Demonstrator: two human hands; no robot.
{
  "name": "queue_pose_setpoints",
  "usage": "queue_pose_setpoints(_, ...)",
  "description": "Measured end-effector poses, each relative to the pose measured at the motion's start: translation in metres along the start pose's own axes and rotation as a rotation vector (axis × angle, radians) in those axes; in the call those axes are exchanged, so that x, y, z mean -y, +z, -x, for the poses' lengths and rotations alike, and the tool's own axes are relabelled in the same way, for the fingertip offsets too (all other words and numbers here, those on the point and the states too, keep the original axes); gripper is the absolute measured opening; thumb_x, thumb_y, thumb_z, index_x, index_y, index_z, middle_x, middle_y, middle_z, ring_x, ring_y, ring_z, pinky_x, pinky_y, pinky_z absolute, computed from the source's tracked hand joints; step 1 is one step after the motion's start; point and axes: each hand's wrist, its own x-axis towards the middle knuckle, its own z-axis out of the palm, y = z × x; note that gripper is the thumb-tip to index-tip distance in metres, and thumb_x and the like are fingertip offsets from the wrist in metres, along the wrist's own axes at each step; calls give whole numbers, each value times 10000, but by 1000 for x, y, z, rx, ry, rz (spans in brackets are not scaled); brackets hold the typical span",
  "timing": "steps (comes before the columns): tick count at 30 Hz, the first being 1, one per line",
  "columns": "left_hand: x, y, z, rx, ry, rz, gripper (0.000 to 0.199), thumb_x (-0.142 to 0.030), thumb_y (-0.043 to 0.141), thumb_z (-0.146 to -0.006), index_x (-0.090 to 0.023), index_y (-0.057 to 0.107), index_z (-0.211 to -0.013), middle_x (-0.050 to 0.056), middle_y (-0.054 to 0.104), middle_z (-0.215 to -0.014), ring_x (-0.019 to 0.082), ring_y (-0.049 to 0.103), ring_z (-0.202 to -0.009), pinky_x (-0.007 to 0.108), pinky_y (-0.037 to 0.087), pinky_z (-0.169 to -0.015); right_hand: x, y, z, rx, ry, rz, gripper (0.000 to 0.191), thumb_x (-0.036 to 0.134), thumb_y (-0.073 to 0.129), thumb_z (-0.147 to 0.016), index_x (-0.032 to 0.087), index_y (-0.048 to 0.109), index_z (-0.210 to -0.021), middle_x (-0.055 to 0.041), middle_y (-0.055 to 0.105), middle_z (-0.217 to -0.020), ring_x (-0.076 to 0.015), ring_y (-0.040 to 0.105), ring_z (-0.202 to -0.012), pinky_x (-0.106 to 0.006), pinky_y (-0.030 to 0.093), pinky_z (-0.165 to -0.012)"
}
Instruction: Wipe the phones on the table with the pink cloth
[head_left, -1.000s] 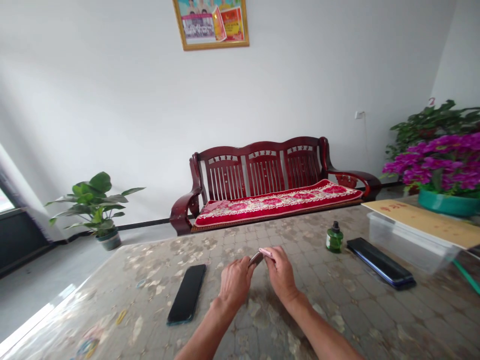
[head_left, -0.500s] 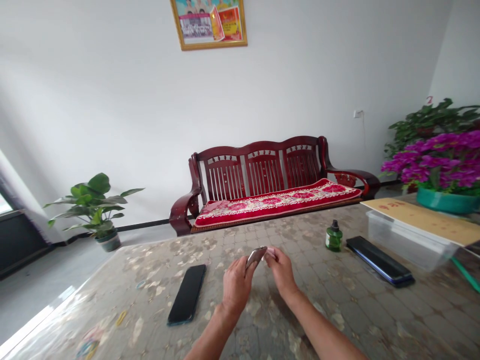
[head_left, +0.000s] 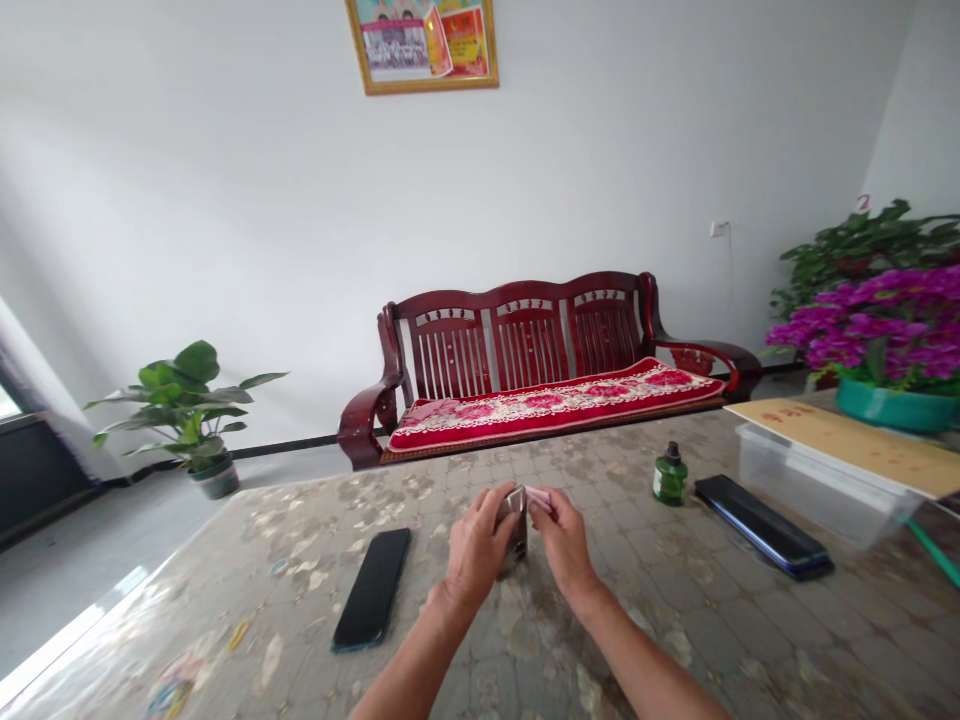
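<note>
Near the middle of the table, my left hand (head_left: 480,543) is closed round a small silvery-brown phone-like object (head_left: 517,535), held on edge. My right hand (head_left: 562,538) pinches a small pale pink item (head_left: 538,497), perhaps a cloth, against the object's upper right edge. Fingers hide part of both. A black phone (head_left: 373,590) lies flat to the left of my hands. To the right stand a small green bottle (head_left: 670,477) with a black cap and a dark phone with a blue edge (head_left: 763,525).
The patterned table (head_left: 300,550) bears a clear plastic box (head_left: 821,490) under a tan envelope (head_left: 855,440), a purple flower pot (head_left: 896,403), and rubber bands (head_left: 172,692) at the lower left. A red wooden bench (head_left: 525,350) stands beyond.
The object in my left hand has turned, from slanting towards the upper right to nearly upright. My right hand stays beside it with the pink item, which shows more now.
</note>
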Motion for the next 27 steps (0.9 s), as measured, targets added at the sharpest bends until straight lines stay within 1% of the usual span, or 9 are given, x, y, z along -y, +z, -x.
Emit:
queue_pose_setpoints(2, -5, -9, -5, 56, -18, -101, 275, -196, 601, -869, -279, 619, -1131, -5, 698, -1036, 170, 651, -928, 239, 448, -779, -2, 0, 1, 11, -45, 36, 307, 464, 611, -807, 191, 677, -932, -53, 691, -942, -217, 617, -916, -324, 482, -855)
queue_pose_setpoints(5, -16, -23, -13, 100, -30, -266, 63, -260, 627, -883, -248, 667, -931, -12, 709, -887, 179, 648, -871, 238, 413, -731, -2, 1, 2, 22, -110, 69, 284, 448, 590, -840, 197, 675, -941, -53, 675, -960, -206, 613, -917, -313, 484, -848)
queue_pose_setpoints(8, -26, -33, -21, 162, -3, -398, 131, -296, 633, -883, -221, 648, -777, -1, 693, -794, 183, 635, -805, 246, 374, -669, 1, 2, 3, 27, -177, 109, 249, 410, 559, -877, 203, 673, -956, -52, 659, -956, -197, 606, -914, -304, 483, -836)
queue_pose_setpoints(11, -28, -35, -24, 195, 38, -415, 150, -276, 622, -890, -216, 625, -752, -5, 684, -783, 175, 623, -786, 245, 349, -650, 1, 2, 5, 26, -229, 173, 234, 382, 520, -905, 208, 667, -960, -48, 644, -938, -191, 595, -898, -291, 477, -805)
queue_pose_setpoints(15, -21, -32, -17, 101, 28, -378, 131, -236, 605, -903, -214, 607, -773, -8, 665, -788, 177, 608, -802, 250, 353, -671, -18, 0, 12, 94, -229, 330, 249, 352, 461, -920, 214, 667, -941, -40, 631, -901, -185, 578, -867, -281, 457, -779)
queue_pose_setpoints(20, -7, -29, -4, -12, 69, -312, 91, -217, 586, -916, -216, 619, -832, 3, 661, -812, 200, 593, -833, 271, 383, -714, -51, -3, 15, 239, -97, 643, 238, 287, 455, -851, 208, 631, -710, -30, 597, -773, -180, 552, -777, -270, 408, -717)
queue_pose_setpoints(22, -3, -29, 3, -44, 118, -276, 99, -248, 578, -931, -216, 626, -851, 8, 660, -805, 202, 589, -815, 279, 395, -716, -56, -5, 13, 239, -60, 629, 213, 273, 461, -813, 211, 634, -705, -33, 606, -783, -185, 558, -795, -269, 396, -720)
queue_pose_setpoints(25, 2, -26, 18, -66, 253, -230, 164, -302, 534, -968, -219, 639, -874, 14, 661, -795, 193, 583, -767, 283, 407, -701, -58, -8, 6, 146, 26, 484, 167, 292, 493, -731, 206, 633, -696, -38, 630, -772, -200, 569, -781, -274, 396, -702)
queue_pose_setpoints(27, 4, -22, 31, -77, 362, -219, 186, -308, 496, -990, -220, 647, -926, 21, 675, -819, 185, 583, -752, 282, 414, -698, -60, -10, 3, 104, 72, 412, 178, 306, 489, -697, 199, 631, -707, -39, 650, -757, -205, 578, -748, -274, 407, -678)
